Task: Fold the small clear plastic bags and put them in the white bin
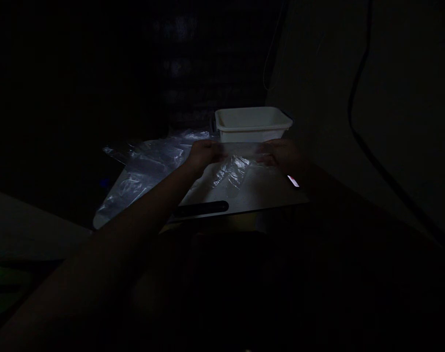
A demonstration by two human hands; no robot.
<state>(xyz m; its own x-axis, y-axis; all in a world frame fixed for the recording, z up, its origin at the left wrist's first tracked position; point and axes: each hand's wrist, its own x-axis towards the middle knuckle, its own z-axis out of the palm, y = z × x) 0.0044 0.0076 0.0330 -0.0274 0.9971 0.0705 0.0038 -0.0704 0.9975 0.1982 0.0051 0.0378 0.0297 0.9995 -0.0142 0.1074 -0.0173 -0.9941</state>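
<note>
Plastic film (pixel 237 164), stretched above the tabletop (pixel 273 188). Loose sheets (pixel 149 161) cover the left part; a white tub (pixel 252 129) stands at the rear. Left hand (pixel 204 152) and right hand (pixel 284 152), fingers nearly closed, grip the film's opposite ends. Near the right wrist: a small lit object (pixel 293 181).

Before the tub (pixel 251 135), a plastic bag (pixel 237 168) spans left hand (pixel 203 155) to right hand (pixel 284 154); a plastic pile (pixel 149 161) lies left of the tub, a cable (pixel 349 108) right.

We see a clear thin plastic film (pixel 237 168), glossy and wrinkled; the white rectangular plastic tub (pixel 251 135) looks smooth.
</note>
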